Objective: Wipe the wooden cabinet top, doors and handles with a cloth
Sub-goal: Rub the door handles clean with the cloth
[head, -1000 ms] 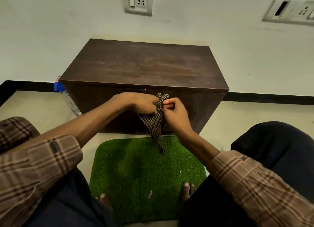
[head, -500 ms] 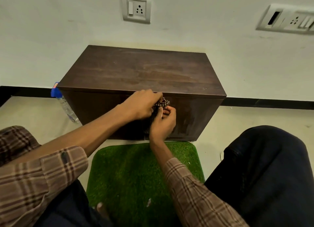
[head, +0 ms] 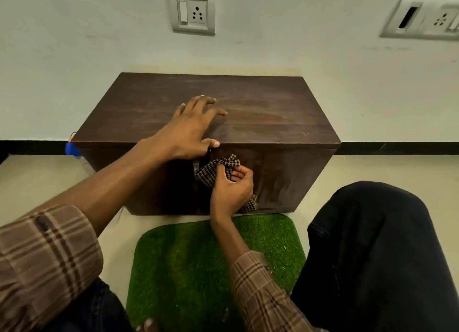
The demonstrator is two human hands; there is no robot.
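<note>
The person wears a brown plaid shirt with cream and dark brown stripes. Its 2 sleeves are pushed back: the left sleeve (head: 44,257) ends at a buttoned cuff, the right sleeve (head: 263,297) at a narrower cuff. Dark blue trousers (head: 372,257) cover both legs. Bare toes (head: 146,325) show at the near edge.
</note>
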